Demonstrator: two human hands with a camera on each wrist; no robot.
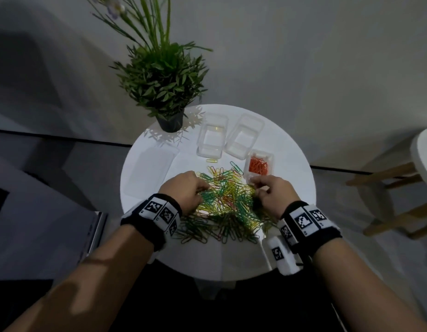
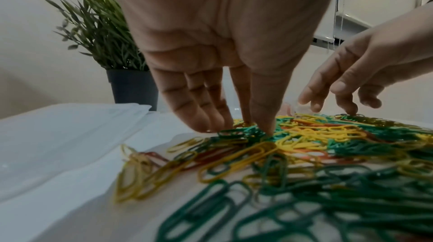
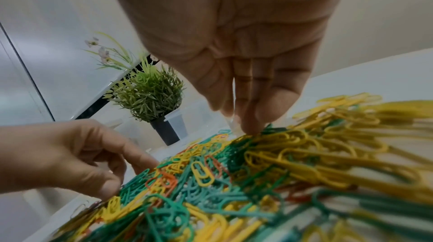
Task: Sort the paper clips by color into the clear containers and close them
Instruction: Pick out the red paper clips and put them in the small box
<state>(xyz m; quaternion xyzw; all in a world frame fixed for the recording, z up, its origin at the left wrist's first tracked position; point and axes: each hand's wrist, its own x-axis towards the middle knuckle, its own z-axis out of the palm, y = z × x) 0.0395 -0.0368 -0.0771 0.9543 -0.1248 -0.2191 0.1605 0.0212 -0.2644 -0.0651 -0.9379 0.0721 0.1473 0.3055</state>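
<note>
A heap of green, yellow and a few orange paper clips [image 1: 227, 204] lies mid-table. My left hand [image 1: 204, 188] reaches into its left side; in the left wrist view its straight fingers [image 2: 211, 116] and thumb press on green clips. My right hand [image 1: 254, 188] hovers at the heap's far right edge, fingertips [image 3: 250, 127] touching yellow and green clips, fingers spread apart. No clip shows pinched in either hand. A small clear container [image 1: 267, 155] holding orange clips stands just beyond the right hand. Two empty clear containers [image 1: 203, 140] [image 1: 255, 130] stand behind the heap.
A potted plant [image 1: 170, 123] stands at the round white table's [image 1: 291, 164] back left. A flat translucent lid or tray [image 1: 150, 168] lies left of the heap. One yellow clip [image 1: 212, 161] lies apart near the empty containers. A wooden stool [image 1: 399, 188] stands to the right.
</note>
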